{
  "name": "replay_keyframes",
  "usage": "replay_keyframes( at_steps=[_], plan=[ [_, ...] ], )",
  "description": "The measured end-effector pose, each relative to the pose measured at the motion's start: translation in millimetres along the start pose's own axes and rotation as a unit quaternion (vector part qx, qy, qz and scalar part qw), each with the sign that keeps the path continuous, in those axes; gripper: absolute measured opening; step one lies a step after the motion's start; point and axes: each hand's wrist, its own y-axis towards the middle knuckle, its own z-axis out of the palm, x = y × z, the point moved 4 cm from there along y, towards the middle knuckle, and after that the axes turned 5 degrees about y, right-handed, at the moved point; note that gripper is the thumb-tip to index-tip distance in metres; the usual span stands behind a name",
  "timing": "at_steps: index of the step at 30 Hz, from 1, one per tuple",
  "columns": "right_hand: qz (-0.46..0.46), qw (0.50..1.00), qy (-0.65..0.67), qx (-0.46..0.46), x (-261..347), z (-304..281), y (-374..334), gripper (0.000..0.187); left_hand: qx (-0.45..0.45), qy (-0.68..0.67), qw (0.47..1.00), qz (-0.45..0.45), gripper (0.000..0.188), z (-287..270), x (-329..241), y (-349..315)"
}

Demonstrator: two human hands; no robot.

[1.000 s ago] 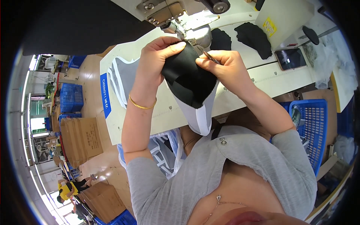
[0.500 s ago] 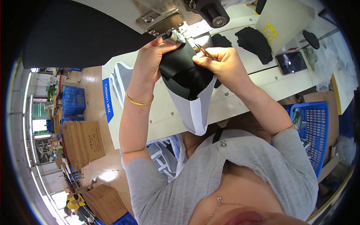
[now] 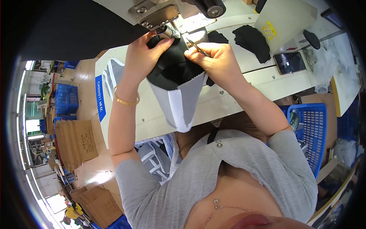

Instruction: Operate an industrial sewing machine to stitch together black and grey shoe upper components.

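Note:
A tapered shoe upper (image 3: 180, 108), grey with a white strip and black fabric (image 3: 173, 57) at its wide end, lies under the head of a sewing machine (image 3: 162, 19). My left hand (image 3: 146, 53) is closed on the black fabric's left edge. Its thumb presses on top, and the other fingers are partly hidden beneath. My right hand (image 3: 215, 59) grips a slim, pointed metal tool (image 3: 196, 46), either tweezers or snips. That hand's thumb and bent fingers also touch the fabric's right edge. The stitching spot is partly covered by the machine.
Black fabric pieces (image 3: 251, 42) and a phone (image 3: 289, 63) lie on the white table (image 3: 244, 93) to the right. More grey and white pieces (image 3: 112, 74) rest at left. A blue basket (image 3: 310, 133) stands right of me. Cardboard boxes (image 3: 76, 145) are on the floor at left.
The whole view has shifted slightly left and up. The shoe upper has turned a little under the machine, its narrow end swinging left. My left thumb now lies lower across the black fabric.

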Motion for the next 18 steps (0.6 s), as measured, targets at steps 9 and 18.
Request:
replay_keyframes(
  at_steps=[9,18],
  plan=[
    [-0.009,1.000,0.021,0.004,2,-6,-5,0.019,-0.087,0.385,0.869,0.300,0.021,14,-95,-73],
    [0.105,0.990,0.088,0.015,3,-14,-25,0.019,-0.073,0.377,0.882,0.272,0.024,27,-69,-67]
  ],
)
